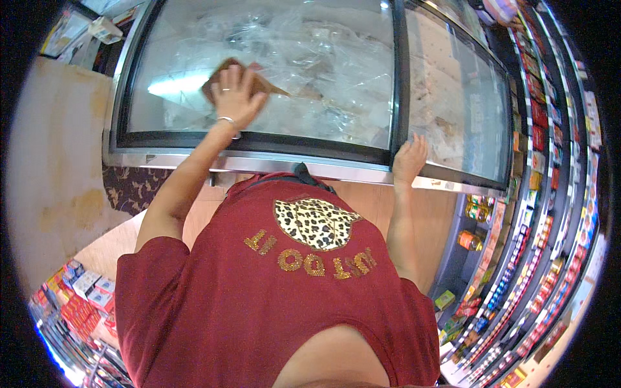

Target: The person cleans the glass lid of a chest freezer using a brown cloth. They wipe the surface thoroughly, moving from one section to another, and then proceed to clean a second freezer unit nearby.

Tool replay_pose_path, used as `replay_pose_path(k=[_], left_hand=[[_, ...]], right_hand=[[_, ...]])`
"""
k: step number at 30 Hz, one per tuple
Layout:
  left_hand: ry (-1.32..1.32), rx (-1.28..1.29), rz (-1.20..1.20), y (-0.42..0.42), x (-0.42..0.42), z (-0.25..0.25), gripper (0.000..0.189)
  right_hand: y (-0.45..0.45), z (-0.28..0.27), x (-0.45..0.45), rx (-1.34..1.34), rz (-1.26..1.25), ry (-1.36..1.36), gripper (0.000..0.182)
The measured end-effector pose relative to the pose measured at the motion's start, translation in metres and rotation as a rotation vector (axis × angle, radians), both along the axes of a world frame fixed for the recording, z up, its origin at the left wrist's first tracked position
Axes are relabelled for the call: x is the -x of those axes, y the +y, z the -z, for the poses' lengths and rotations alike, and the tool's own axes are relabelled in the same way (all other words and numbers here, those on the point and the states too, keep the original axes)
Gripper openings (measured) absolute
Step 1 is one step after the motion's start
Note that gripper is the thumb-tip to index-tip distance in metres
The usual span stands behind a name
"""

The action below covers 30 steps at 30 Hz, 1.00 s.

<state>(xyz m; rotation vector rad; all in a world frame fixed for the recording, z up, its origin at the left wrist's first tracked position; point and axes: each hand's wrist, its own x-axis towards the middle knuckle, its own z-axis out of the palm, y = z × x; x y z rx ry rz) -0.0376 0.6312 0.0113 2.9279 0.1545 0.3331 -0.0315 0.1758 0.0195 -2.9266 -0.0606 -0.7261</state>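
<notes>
A chest freezer with a sliding glass top (310, 58) stands before me, frosty plastic-wrapped goods showing through the glass. My left hand (237, 97), with a ring and a bracelet, lies flat with spread fingers on a brown cloth (212, 87), pressing it on the left pane. One corner of the cloth sticks out to the right of the hand. My right hand (410, 157) rests on the freezer's front edge, by the dark frame (400, 97) between the panes, its fingertips at the right pane. A bright light reflection crosses the left pane.
Shelves of packaged goods (538, 179) run along the right side. Bottles (469, 240) stand on a low shelf near the freezer's right end. A pale stained surface (58, 169) lies at the left, with stacked boxes (82, 310) at the lower left.
</notes>
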Motion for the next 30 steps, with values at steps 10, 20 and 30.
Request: replay_pose_path(k=[10, 20, 30], left_hand=[[0.114, 0.167, 0.781, -0.239, -0.021, -0.006, 0.068], [-0.019, 0.194, 0.73, -0.217, -0.061, 0.006, 0.064], [-0.267, 0.014, -0.208, 0.081, -0.048, -0.015, 0.049]], right_hand=[[0.011, -0.01, 0.004, -0.116, 0.06, 0.039, 0.034], [0.006, -0.01, 0.003, -0.069, 0.039, 0.046, 0.033], [0.005, -0.013, 0.004, -0.097, 0.017, 0.058, 0.032]])
